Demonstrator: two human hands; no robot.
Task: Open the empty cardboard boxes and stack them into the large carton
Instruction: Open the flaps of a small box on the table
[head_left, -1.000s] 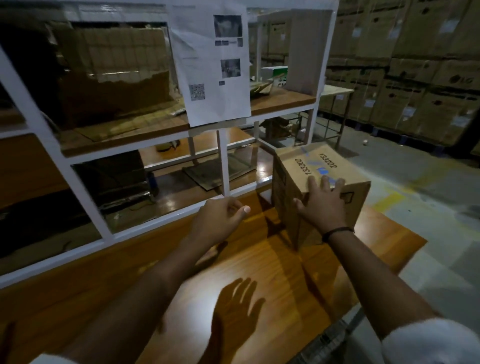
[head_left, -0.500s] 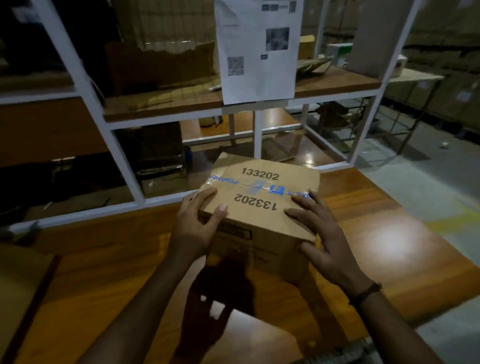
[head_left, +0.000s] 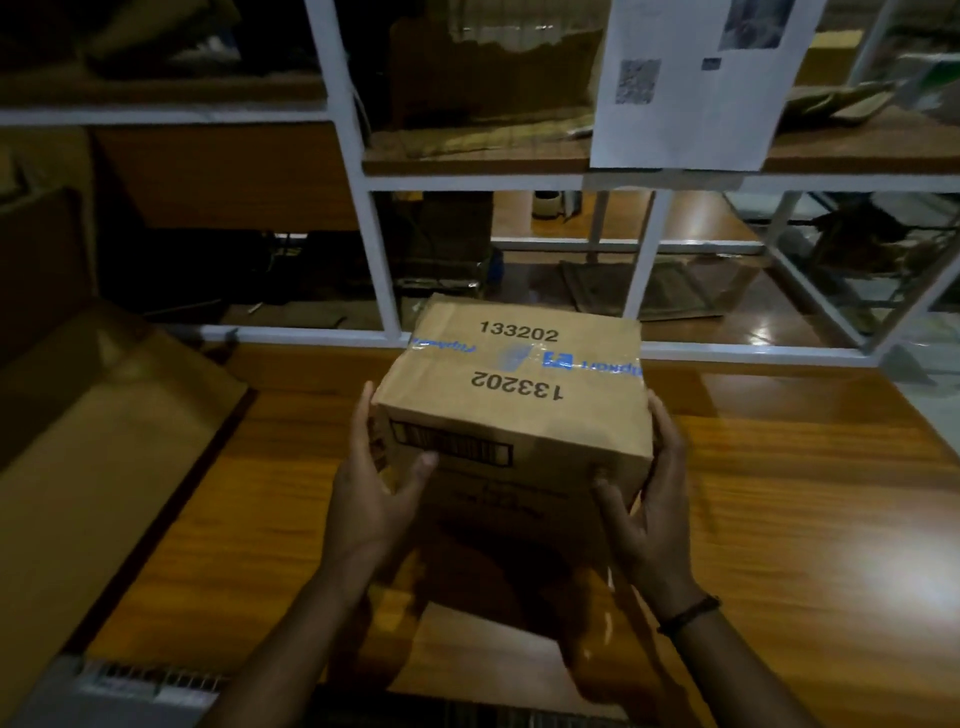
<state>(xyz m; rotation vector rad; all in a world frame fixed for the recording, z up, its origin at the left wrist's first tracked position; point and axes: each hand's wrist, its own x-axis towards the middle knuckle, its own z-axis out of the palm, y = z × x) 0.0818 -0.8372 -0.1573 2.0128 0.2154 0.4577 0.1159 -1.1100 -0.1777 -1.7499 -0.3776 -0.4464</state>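
1. Taped cardboard box (head_left: 519, 410) is held over the bench (head_left: 779, 493), a grip clasping each side: left hand (head_left: 371, 499), right hand (head_left: 647, 512).
2. Large carton (head_left: 104, 431) lies open at the left.
3. White shelf frame (head_left: 382, 270) stands just behind.

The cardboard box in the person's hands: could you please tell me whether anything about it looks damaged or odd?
Nothing stands out. The cardboard box looks intact, and the blue tape still seals its top seam. The left hand and right hand hold it by its sides above the wooden table.
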